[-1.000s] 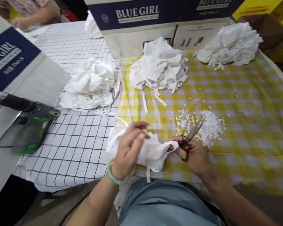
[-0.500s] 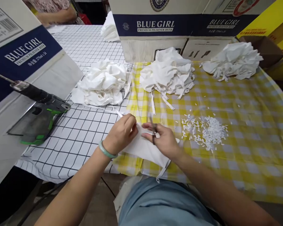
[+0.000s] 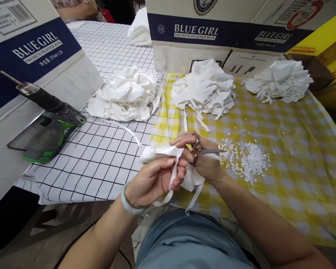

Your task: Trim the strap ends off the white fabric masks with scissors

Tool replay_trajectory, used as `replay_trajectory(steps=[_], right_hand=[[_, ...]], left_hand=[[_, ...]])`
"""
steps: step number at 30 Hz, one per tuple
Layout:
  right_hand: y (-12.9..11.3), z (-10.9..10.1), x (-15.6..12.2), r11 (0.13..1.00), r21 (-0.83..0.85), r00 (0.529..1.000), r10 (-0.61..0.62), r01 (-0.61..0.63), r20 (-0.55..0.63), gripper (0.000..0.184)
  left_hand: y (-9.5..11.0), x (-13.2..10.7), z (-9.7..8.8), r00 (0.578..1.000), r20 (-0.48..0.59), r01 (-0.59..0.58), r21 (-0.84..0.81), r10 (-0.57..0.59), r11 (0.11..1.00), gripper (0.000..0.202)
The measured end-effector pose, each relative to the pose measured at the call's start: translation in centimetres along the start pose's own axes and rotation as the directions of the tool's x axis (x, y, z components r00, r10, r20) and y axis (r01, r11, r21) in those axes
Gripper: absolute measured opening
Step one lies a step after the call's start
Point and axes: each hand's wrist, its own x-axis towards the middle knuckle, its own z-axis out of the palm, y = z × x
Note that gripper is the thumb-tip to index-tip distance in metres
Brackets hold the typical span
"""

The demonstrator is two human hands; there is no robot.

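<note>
My left hand point(image 3: 158, 179), with a pale green bangle at the wrist, is closed on a narrow white strap point(image 3: 174, 175) of a white fabric piece point(image 3: 159, 152). The strap hangs across the fingers and curls down near the table edge. Small scissors point(image 3: 210, 151) sit in my right hand point(image 3: 205, 158), their handle loops around its fingers and the blades pointing right. The right fingertips also meet the fabric's upper edge, close to the left fingers. More of the fabric and another strap point(image 3: 194, 198) hang below both hands.
Crumpled white fabric piles lie at left point(image 3: 128, 93), centre point(image 3: 203, 89) and right point(image 3: 280, 80). Small white snippets point(image 3: 253, 158) are heaped right of my hands. A cordless drill point(image 3: 50, 119) stands left. Beer cartons point(image 3: 224, 33) wall the back; a person's arm point(image 3: 78, 10) shows beyond.
My left hand has turned palm up, lifting the fabric and strap. The scissors in my right hand have swung from pointing up and away to pointing right. The view has shifted slightly.
</note>
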Motion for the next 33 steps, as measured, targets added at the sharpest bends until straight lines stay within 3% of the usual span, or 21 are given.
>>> replay_trajectory(steps=[3,5,7,9,11,13,14,15,17,18,20,22,25,27,33], right_hand=[[0.2,-0.5,-0.5,0.999,-0.036,1.0,0.021,-0.021,-0.022,0.009],[0.4,-0.9,-0.9,0.995,-0.047,0.996,0.089,-0.09,-0.028,0.007],[0.6,-1.1,-1.2,0.977,-0.037,0.978,0.206,-0.208,-0.039,0.007],[0.6,-1.0,-1.6,0.94,-0.005,0.94,0.34,-0.341,-0.016,0.011],[0.5,-0.4,-2.0,0.89,0.043,0.891,0.452,-0.453,0.037,0.019],[0.4,0.5,-2.6,0.836,0.097,0.842,0.533,-0.54,0.086,0.028],[0.3,0.9,-3.0,0.812,0.126,0.821,0.561,-0.571,0.105,0.032],[0.3,1.2,-3.4,0.79,0.15,0.804,0.581,-0.594,0.126,0.035],[0.3,1.1,-4.2,0.773,0.158,0.788,0.593,-0.615,0.169,0.037],[0.2,0.8,-4.5,0.785,0.117,0.791,0.587,-0.608,0.176,0.037],[-0.1,-0.5,-5.0,0.833,-0.054,0.819,0.551,-0.55,0.158,0.035],[-0.5,-2.2,-5.3,0.866,-0.254,0.87,0.474,-0.431,0.135,0.035],[-1.2,-4.1,-5.4,0.868,-0.443,0.92,0.339,-0.226,0.195,0.045],[-1.5,-4.6,-5.6,0.849,-0.508,0.92,0.304,-0.145,0.246,0.051],[-1.5,-4.4,-6.0,0.79,-0.604,0.875,0.362,-0.104,0.323,0.053]], left_hand=[[-0.5,0.1,0.5,0.985,-0.095,-0.126,0.162,0.142,0.979,0.02],[-0.9,-0.3,0.7,0.943,-0.153,-0.216,0.393,0.295,0.894,0.022],[-1.2,-0.9,0.9,0.881,-0.145,-0.255,0.655,0.449,0.712,0.025],[-1.4,-1.4,1.3,0.82,-0.053,-0.269,0.843,0.57,0.466,0.025],[-1.3,-1.6,1.7,0.725,0.081,-0.285,0.939,0.684,0.191,0.022],[-1.3,-1.4,2.0,0.638,0.186,-0.304,0.952,0.748,0.023,0.02],[-1.3,-1.1,2.0,0.624,0.2,-0.333,0.943,0.755,0.025,0.021],[-1.4,-0.8,2.0,0.632,0.185,-0.373,0.924,0.753,0.086,0.023],[-1.8,0.1,1.6,0.672,0.108,-0.451,0.845,0.733,0.289,0.027],[-2.1,0.5,1.4,0.684,0.06,-0.469,0.8,0.727,0.374,0.029],[-2.7,1.1,1.0,0.685,-0.01,-0.474,0.752,0.728,0.457,0.03],[-3.3,1.3,0.8,0.682,-0.033,-0.47,0.745,0.73,0.473,0.029],[-4.0,1.3,0.9,0.703,-0.036,-0.464,0.734,0.71,0.496,0.028],[-4.2,1.3,1.1,0.722,-0.038,-0.459,0.721,0.691,0.52,0.029],[-4.5,1.5,1.2,0.735,-0.021,-0.434,0.753,0.678,0.494,0.031]])
